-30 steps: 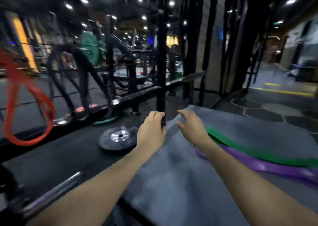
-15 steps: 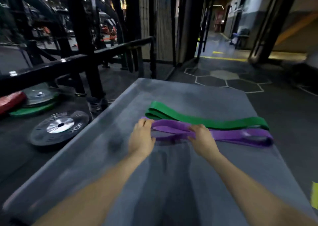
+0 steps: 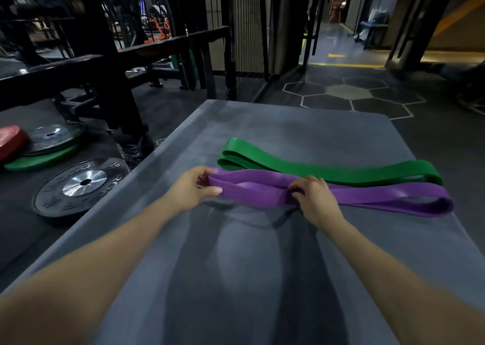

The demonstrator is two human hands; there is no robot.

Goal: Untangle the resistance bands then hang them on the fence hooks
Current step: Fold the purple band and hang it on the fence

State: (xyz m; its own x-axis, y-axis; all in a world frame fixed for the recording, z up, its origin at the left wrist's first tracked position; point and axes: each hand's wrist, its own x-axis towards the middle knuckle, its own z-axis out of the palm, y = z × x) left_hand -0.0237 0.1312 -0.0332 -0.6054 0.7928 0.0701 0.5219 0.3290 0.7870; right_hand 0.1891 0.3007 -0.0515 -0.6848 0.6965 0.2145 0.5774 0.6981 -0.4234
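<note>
Both hands grip the purple resistance band (image 3: 367, 196), left hand (image 3: 190, 188) pinching its near-left end, right hand (image 3: 313, 200) clamping mid-length; it looks soft, stretchy, light, best lifted by loop ends.

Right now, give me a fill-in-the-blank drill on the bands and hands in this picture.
1. Both hands grip the ____ band.
2. The green band lies on the grey ____.
3. The left hand holds the purple band at its ____ end.
4. The right hand grips it nearer the ____.

Missing: purple; mat; left; middle
</note>
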